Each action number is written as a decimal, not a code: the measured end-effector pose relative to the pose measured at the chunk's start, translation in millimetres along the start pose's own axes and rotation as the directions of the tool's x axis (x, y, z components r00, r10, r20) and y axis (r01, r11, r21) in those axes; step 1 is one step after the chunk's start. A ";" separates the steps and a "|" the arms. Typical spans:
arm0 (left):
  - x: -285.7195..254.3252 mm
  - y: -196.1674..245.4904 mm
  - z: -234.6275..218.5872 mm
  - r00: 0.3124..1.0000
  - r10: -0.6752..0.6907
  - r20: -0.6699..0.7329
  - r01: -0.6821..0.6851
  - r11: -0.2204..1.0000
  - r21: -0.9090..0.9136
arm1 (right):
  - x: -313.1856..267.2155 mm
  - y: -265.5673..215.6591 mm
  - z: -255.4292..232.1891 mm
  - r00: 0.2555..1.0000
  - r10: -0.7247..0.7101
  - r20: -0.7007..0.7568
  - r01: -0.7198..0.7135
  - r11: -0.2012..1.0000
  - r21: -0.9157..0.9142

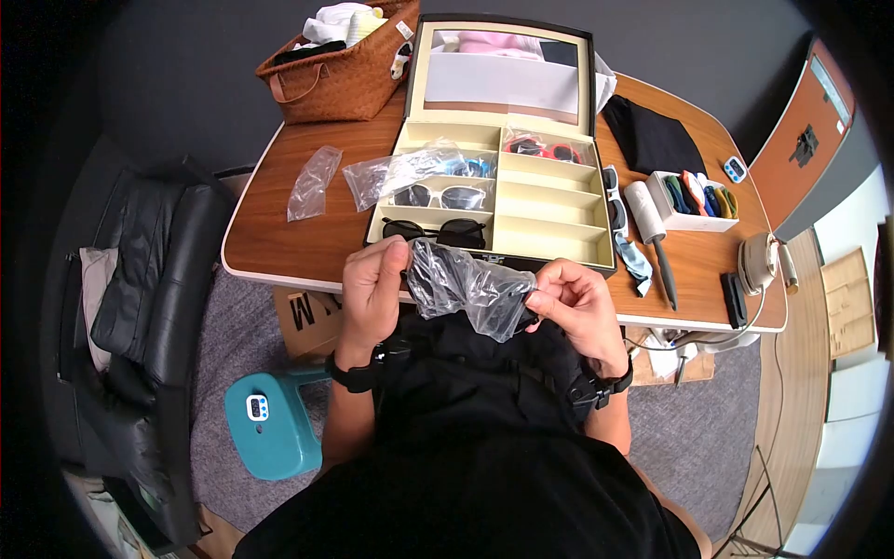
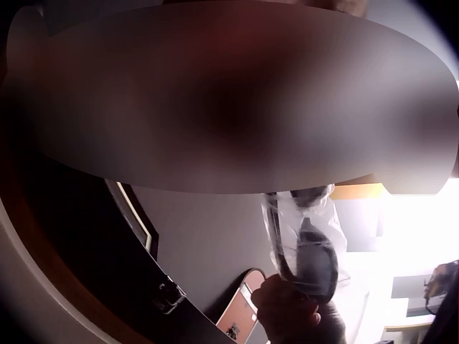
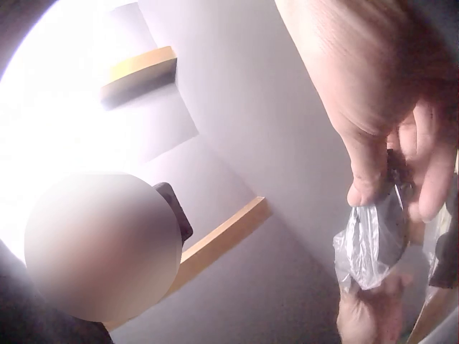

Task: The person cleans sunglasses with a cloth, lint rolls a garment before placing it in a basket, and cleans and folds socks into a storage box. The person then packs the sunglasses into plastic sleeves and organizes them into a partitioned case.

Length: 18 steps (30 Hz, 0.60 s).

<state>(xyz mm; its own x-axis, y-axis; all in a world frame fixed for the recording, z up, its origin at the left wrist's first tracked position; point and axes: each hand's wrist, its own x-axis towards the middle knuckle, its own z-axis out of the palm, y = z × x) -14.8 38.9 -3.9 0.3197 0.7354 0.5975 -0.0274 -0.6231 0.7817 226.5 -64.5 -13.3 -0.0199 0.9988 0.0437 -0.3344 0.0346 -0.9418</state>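
Observation:
Between both hands, in front of the body, is a pair of dark sunglasses in a clear plastic bag. My left hand grips its left end, while my right hand pinches the right end between thumb and fingers. The right wrist view shows the crinkled plastic bag beneath the thumb. Just beyond stands an open eyewear case with cream compartments. Its left column holds black sunglasses, white-framed sunglasses and blue sunglasses partly under plastic. Red sunglasses lie in the right column.
Empty plastic sleeves lie left of the case. A wicker basket with cloth stands behind them. To the right are a lint roller, a white box of rolled fabric and black cloth. A teal stool stands lower left.

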 end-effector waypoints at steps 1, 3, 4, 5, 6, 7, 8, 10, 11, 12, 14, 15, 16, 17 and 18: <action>0.2 -0.5 -4.3 1.000 0.001 0.000 -0.001 1.000 0.001 | -0.2 -0.9 -0.7 1.000 -0.001 0.000 0.001 1.000 0.000; -0.9 -1.6 -13.9 0.997 -0.076 -0.026 0.075 0.996 -0.051 | -2.4 -4.2 -2.9 0.992 -0.076 0.100 0.091 0.984 -0.152; -1.1 0.6 -19.8 0.988 -0.145 -0.062 0.137 0.984 -0.113 | -3.7 -6.0 -3.9 0.992 -0.075 0.099 0.089 0.985 -0.150; -0.2 1.4 -24.1 0.992 -0.112 -0.060 0.107 0.991 -0.079 | -4.7 -8.4 -5.0 0.985 -0.115 0.126 0.138 0.973 -0.187; 0.9 1.4 -27.3 0.995 -0.080 -0.057 0.077 0.996 -0.046 | -5.7 -9.7 -6.1 0.976 -0.154 0.154 0.186 0.957 -0.223; 1.1 -0.1 -29.6 0.995 -0.080 -0.057 0.078 0.996 -0.046 | -6.4 -9.9 -7.1 0.978 -0.139 0.152 0.171 0.959 -0.225; 1.1 -2.9 -31.4 0.998 -0.037 -0.057 0.034 0.998 -0.055 | -6.1 -10.5 -5.7 0.978 -0.139 0.156 0.172 0.959 -0.225; -0.7 -8.3 -30.9 0.998 0.009 -0.061 -0.013 0.998 -0.061 | -6.4 -12.0 -0.6 0.986 -0.094 0.140 0.137 0.933 -0.334; -1.9 -10.9 -27.6 0.995 0.005 -0.103 -0.023 0.984 -0.177 | -7.3 -13.8 2.6 0.994 -0.047 0.103 0.089 0.884 -0.459; -2.4 -11.3 -24.4 0.990 -0.005 -0.142 -0.037 0.956 -0.290 | -7.1 -13.7 4.7 0.993 -0.047 0.104 0.090 0.884 -0.458; -1.7 -5.1 -18.1 0.988 -0.041 -0.150 -0.036 0.877 -0.479 | -8.0 -12.9 8.2 0.986 -0.088 0.141 0.155 0.785 -0.600; -0.9 -2.7 -17.0 0.986 -0.075 -0.152 -0.041 0.761 -0.648 | -10.5 -16.8 9.1 0.988 -0.056 0.146 0.134 0.789 -0.600; 0.0 -4.0 -21.4 0.985 -0.075 -0.154 -0.043 0.763 -0.646 | -12.0 -19.6 6.1 0.987 -0.056 0.149 0.135 0.789 -0.599; 0.7 -8.4 -31.2 0.955 -0.185 -0.234 -0.080 0.596 -0.799 | -14.6 -22.1 0.7 0.990 -0.022 0.141 0.106 0.774 -0.624; 0.4 -15.1 -44.2 0.909 -0.307 -0.282 -0.144 0.402 -0.904 | -17.6 -23.9 -5.3 0.991 0.012 0.132 0.077 0.757 -0.648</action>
<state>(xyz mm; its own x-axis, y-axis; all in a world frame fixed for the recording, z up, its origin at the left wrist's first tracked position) -56.1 60.4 -7.5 0.0324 0.9350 0.3532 -0.9137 -0.1155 0.3896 239.8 -82.7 6.7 -0.1477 0.9861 0.0758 0.3561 0.1246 -0.9261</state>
